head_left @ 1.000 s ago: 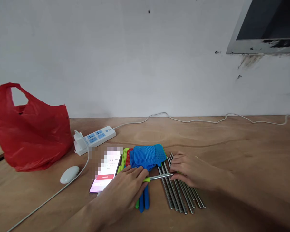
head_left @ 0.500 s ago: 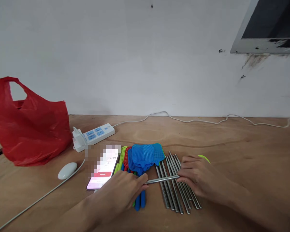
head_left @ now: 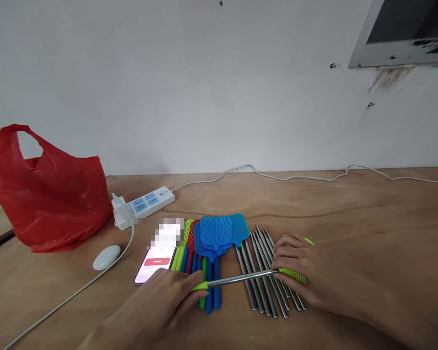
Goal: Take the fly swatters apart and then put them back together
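A fly swatter with a shiny metal rod [head_left: 241, 279] lies across both hands above the table. My left hand [head_left: 168, 294] is closed on its yellow-green handle [head_left: 200, 286]. My right hand [head_left: 302, 262] grips the other end, where part of the perforated yellow-green head [head_left: 294, 275] shows below the fingers. Under the rod, several loose metal tubes [head_left: 255, 282] lie side by side. Left of them are stacked blue swatter heads [head_left: 217, 231], a red head [head_left: 191, 238] and several coloured handles [head_left: 209, 291]. Another yellow-green edge [head_left: 308, 241] peeks out behind my right hand.
A lit phone [head_left: 160, 257] lies left of the handles, partly blurred. Behind it are a white power strip [head_left: 149, 201] and its cable [head_left: 277, 179]. A white mouse-shaped object [head_left: 106, 257] and a red plastic bag [head_left: 58, 199] stand to the left.
My hands have moved a little apart and lower. Yellow-green parts now show at both ends of the rod, where earlier only bare metal showed between the hands. The view has shifted slightly.
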